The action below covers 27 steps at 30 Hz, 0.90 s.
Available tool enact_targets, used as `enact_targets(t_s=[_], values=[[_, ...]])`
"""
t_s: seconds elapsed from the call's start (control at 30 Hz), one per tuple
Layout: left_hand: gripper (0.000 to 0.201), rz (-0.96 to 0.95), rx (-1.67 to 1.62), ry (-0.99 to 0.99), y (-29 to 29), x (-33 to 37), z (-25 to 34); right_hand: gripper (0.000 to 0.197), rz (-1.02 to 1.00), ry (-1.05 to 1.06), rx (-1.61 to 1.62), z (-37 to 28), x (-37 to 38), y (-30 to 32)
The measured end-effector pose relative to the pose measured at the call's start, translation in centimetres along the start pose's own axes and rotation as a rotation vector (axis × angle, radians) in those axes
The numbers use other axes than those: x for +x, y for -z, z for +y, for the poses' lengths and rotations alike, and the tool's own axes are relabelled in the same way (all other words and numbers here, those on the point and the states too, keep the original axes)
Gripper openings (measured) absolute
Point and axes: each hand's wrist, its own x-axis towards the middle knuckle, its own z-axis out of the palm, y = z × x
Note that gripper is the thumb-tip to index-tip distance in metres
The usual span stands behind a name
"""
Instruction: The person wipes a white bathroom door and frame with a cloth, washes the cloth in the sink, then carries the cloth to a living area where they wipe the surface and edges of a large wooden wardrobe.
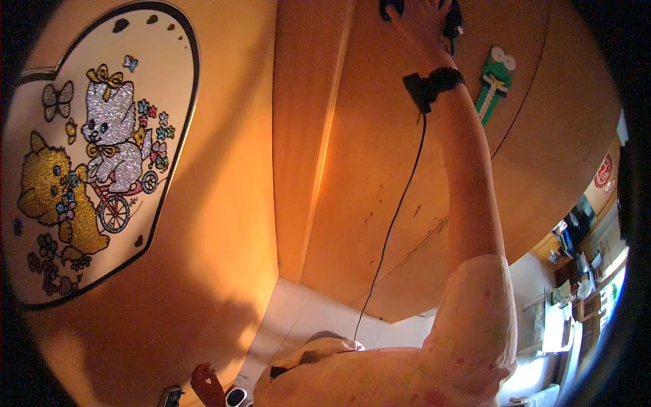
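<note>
My right arm stretches up along an orange-brown wooden panel [380,156]. At the upper edge my right hand [422,24] is on a black object [453,27] with rounded parts showing on both sides; its kind cannot be told, and its top is cut off. The thumb lies across its left part. A black strap with a small box [422,89] sits on that wrist, and a thin black cable [392,227] runs down from it. Low in the view, my left hand [207,384] hangs in shadow, fingers loosely bent and apart, with nothing visible in them.
A heart-shaped picture of two glittery cats [112,136] covers the left panel. A green frog-like figure [495,78] is fixed beside my right wrist. Pale floor tiles [291,308] show below. Cluttered shelves [580,271] stand at the far right. A dark device [171,396] is near my left hand.
</note>
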Motion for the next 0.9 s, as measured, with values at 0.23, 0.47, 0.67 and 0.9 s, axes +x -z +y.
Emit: enact_targets(t_s=[0.23, 0.47, 0.67, 0.9], values=[[0.014, 0.0, -0.061, 0.132, -4.5, 2.8, 1.8, 0.058, -0.154, 0.194, -0.122, -6.3, -11.5, -3.9], [0.012, 0.101, -0.11, 0.006, -6.1, 2.3, -0.3, 0.037, -0.262, 0.249, 0.195, -14.1, -28.7, -7.0], [0.013, 0.031, 0.095, -0.005, -3.8, 1.5, 6.2, 0.022, -0.245, 0.394, 0.367, -15.9, -46.3, -11.4], [0.019, 0.06, 0.126, 0.054, -2.9, 0.1, 12.0, 0.029, -0.445, 0.576, 0.387, -14.9, -48.6, -8.4]])
